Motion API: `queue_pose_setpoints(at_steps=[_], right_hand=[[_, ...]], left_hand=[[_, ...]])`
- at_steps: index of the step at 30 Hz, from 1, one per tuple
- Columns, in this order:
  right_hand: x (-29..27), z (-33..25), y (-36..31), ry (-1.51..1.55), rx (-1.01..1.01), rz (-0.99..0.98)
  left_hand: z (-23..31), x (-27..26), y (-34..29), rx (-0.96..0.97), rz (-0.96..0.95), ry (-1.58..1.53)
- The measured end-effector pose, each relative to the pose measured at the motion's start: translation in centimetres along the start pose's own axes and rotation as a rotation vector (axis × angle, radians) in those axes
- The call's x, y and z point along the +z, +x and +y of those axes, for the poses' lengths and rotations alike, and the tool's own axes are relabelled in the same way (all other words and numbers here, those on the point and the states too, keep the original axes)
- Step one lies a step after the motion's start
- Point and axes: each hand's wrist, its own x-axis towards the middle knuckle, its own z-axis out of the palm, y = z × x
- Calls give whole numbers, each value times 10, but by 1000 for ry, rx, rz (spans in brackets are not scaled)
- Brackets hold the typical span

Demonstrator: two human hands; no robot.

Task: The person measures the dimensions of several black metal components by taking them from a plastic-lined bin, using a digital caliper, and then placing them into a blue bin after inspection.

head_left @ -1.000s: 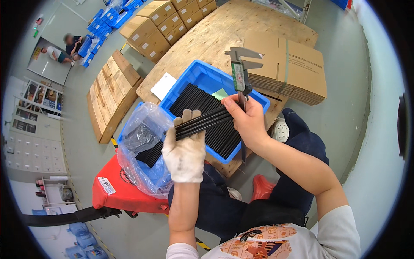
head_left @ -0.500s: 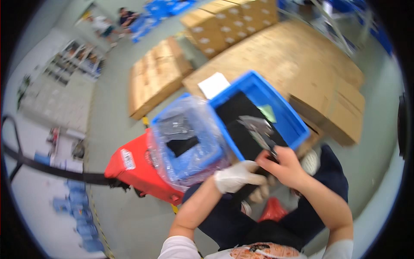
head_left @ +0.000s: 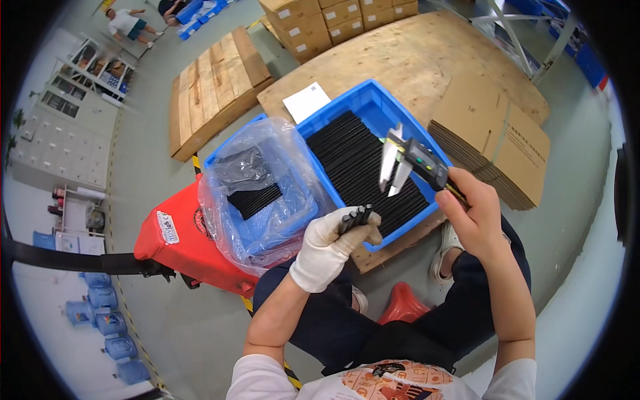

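Observation:
My left hand (head_left: 321,257), in a white glove, is closed around a few short black rods (head_left: 357,218), their ends sticking up. My bare right hand (head_left: 479,217) grips a digital caliper (head_left: 421,162); its metal jaws stand apart with nothing between them, pointing left over the crate. Beneath the caliper, a blue crate (head_left: 389,110) holds many black rods (head_left: 353,160) lying side by side. Left of it, a second blue bin (head_left: 293,217) lined with clear plastic (head_left: 227,230) contains a smaller batch of black rods (head_left: 255,200).
Flattened cardboard boxes (head_left: 493,137) lie stacked at the right on a wooden platform (head_left: 393,53). A white paper (head_left: 307,102) lies behind the crate. A red pallet jack (head_left: 183,240) stands left, a wooden pallet (head_left: 220,83) beyond it. Cartons (head_left: 293,30) are piled at the back.
My hands, close together before, are now apart. The caliper has come up over the crate, and my left hand has turned so the rod ends show. The view has shifted slightly.

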Motion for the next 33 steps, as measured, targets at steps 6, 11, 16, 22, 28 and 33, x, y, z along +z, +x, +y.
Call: queue_pose_setpoints(at_steps=[6,11,16,22,28,33], right_hand=[[-4,-1,-9,-118,9,-84],[-2,-4,-14,-130,-4,-65],[-2,-5,-13,-128,-20,-41],[-3,-2,-13,-192,-24,-26],[-6,-6,-13,-183,-43,-7],[-4,0,-17,-208,-111,46]], left_hand=[[-5,5,-4,-17,8,72],[-14,8,-6,226,111,344],[-14,7,0,414,122,543],[-10,5,-1,399,152,718],[-21,-3,-5,436,220,713],[-26,-2,-4,466,269,759]])
